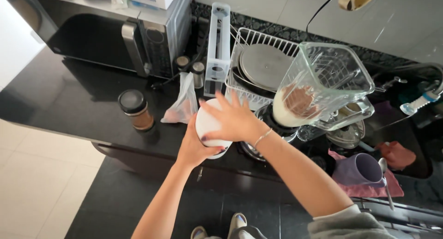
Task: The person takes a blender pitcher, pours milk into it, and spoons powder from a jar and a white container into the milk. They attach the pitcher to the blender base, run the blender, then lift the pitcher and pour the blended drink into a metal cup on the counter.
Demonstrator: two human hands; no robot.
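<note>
Both my hands are on a white round container at the front of the black counter. My left hand grips its lower side from below. My right hand lies spread over its top, fingers apart, a thin bracelet on the wrist. Just to the right stands a clear glass blender jar on its base, holding some pale liquid with brownish matter.
A white wire dish rack with a pan lid stands behind. A microwave sits back left, a dark-lidded jar and a plastic bag in front. A purple mug and spoon lie on a pink cloth at right.
</note>
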